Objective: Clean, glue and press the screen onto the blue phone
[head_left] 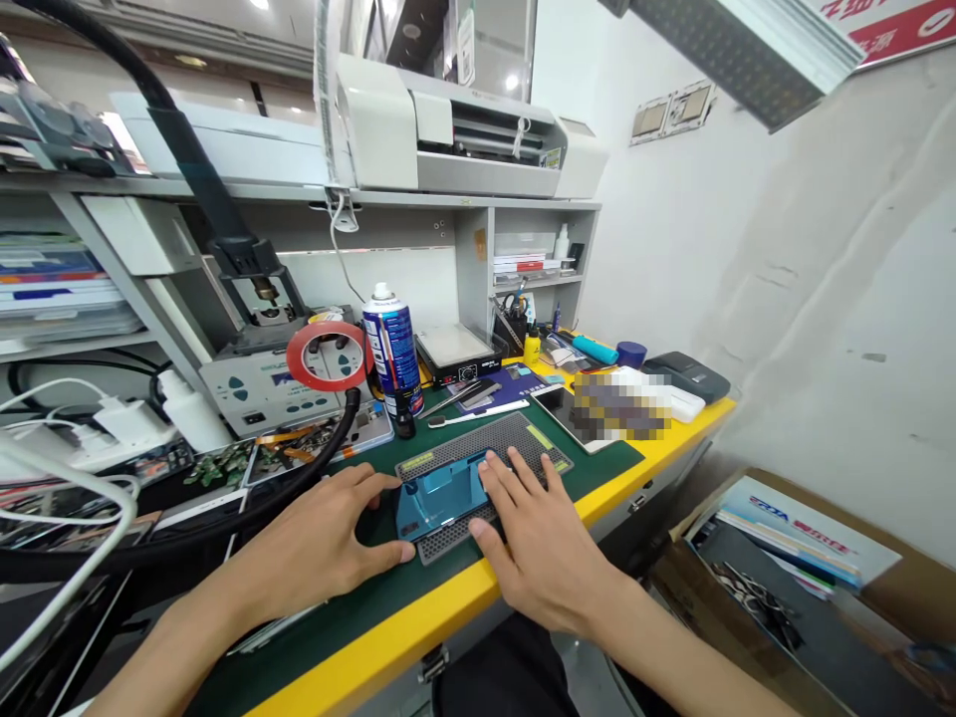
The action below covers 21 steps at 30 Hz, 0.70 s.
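The blue phone (440, 501) lies flat on the grey perforated pad (474, 445). At its 9 o'clock is the left hand (325, 538), with thumb and forefinger apart at the two corners of that end; whether they grip, I cannot tell. At 3 o'clock the right hand (542, 528) rests over the other end, its fingers extended and spread, not clenched. The spray can (392, 349) stands upright near 11 o'clock, and the white-framed device (572, 413) lies toward 2 o'clock.
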### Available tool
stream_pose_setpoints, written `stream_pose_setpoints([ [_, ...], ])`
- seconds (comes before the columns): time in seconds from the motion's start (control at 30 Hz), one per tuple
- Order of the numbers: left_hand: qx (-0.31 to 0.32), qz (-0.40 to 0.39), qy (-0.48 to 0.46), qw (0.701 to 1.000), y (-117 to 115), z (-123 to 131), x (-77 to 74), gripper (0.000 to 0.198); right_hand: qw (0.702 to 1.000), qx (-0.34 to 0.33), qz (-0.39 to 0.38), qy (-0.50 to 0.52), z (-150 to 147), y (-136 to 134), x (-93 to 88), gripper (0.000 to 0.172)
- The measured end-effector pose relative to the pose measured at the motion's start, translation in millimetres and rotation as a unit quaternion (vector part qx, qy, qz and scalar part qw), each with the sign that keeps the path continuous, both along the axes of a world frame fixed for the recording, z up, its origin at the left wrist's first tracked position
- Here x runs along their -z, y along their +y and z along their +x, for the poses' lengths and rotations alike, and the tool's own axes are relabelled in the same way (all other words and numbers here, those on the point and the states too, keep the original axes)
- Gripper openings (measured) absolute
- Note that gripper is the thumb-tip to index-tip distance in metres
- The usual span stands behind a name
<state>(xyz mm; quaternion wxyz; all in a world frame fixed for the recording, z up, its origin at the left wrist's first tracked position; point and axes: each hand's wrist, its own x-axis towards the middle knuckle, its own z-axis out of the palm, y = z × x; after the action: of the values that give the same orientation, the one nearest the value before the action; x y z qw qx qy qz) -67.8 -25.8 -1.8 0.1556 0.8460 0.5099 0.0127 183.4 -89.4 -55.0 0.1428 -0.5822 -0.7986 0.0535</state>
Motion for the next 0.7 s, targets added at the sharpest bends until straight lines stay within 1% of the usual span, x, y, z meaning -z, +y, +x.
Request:
stream_pose_setpoints([
  [0.07, -0.001, 0.0, 0.0, 1.0, 0.3, -0.5, -0.7, 0.08, 1.0, 0.018, 0.011, -0.012, 3.1, 6.4, 3.0, 0.07],
  [0.2, 0.002, 0.0, -0.003, 1.0, 0.2, -0.9, -0.6, 0.08, 1.0, 0.02, 0.01, -0.022, 3.4, 21.5, 4.4, 0.074],
  [0.4, 0.012, 0.022, -0.017, 1.0, 2.2, -4.9, 7.5, 0.076, 0.999, 0.015, 0.011, -0.026, -3.2, 39.0, 0.6, 0.08],
  [0.57, 0.011, 0.011, -0.021, 1.0, 2.1, -4.9, 5.4, 0.076, 1.0, -0.003, -0.005, -0.004, -15.0, 41.3, -1.8, 0.082],
  [0.7, 0.006, 0.006, -0.021, 1.0, 3.8, -4.8, 6.1, 0.079, 0.999, -0.032, -0.011, 0.025, -33.4, 36.4, -1.5, 0.081],
])
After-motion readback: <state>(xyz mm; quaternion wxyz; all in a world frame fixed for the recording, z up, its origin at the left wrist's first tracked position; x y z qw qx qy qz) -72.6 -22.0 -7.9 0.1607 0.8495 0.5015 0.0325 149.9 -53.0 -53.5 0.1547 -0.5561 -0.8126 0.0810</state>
